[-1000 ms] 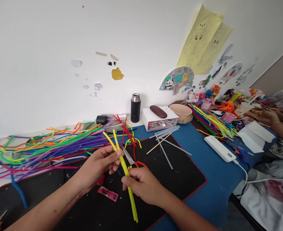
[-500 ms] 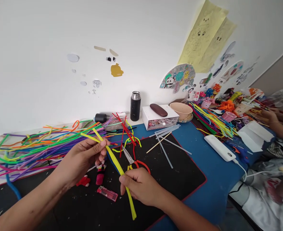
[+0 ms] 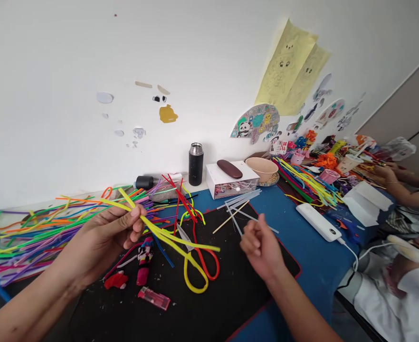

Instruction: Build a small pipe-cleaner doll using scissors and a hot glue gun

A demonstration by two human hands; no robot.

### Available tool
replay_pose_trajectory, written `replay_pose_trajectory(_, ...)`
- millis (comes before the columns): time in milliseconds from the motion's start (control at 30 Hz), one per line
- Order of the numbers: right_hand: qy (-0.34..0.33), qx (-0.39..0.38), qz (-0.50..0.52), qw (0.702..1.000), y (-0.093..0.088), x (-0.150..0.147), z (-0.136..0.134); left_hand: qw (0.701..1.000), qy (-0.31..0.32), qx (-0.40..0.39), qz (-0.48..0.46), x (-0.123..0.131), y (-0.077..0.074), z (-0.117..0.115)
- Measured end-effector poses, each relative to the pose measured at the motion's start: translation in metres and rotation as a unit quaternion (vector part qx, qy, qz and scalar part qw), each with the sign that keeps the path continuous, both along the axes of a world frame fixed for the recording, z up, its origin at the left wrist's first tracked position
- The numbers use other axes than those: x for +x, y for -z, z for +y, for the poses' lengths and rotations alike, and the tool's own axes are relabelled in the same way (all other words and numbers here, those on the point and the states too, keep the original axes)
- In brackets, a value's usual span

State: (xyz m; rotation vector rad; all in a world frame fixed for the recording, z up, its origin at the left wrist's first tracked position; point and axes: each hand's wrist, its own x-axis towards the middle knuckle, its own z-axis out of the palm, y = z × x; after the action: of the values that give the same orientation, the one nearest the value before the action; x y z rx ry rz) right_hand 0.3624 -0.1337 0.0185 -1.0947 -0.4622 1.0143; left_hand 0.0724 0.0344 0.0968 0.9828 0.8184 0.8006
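In the head view my left hand pinches yellow pipe cleaners between thumb and fingers. Short ends stick out above the grip. Below it, one strand runs to a free tip on the right and another bends into a rounded loop over the black mat. My right hand is apart from them at the right, fingers loosely curled and thumb raised, with nothing visible in it. Beneath the strands lie scissors, partly covered. A small dark-and-pink figure, a red piece and a pink lighter lie nearby.
Coloured pipe cleaners spread at left. Translucent glue sticks lie behind my right hand. A black bottle, white drawer box and beige bowl stand along the wall. A white power bank lies right, near another person's arm.
My right hand has let go of the yellow pipe cleaners and moved right. Their lower ends have spread apart, one into a loop. My left hand still grips them, a little further left.
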Motion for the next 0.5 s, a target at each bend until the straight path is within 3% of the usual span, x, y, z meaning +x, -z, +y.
replay_pose_trajectory(33,0.046,0.017,0.011,0.999,0.0,0.008,-0.004,1.0,0.008,-0.013,0.005,0.001,0.001,-0.003)
replay_pose_trajectory(100,0.05,0.02,0.016,0.998,0.001,0.011,-0.01,0.998,0.035,-0.041,0.013,0.005,0.003,-0.008)
replay_pose_trajectory(233,-0.141,-0.041,-0.02,0.989,0.01,-0.02,-0.011,0.991,0.115,-0.068,0.007,0.011,0.006,-0.016)
replay_pose_trajectory(500,-0.295,-0.011,-0.114,0.949,0.012,-0.074,0.021,0.988,0.122,-0.096,-0.015,0.01,0.019,-0.022)
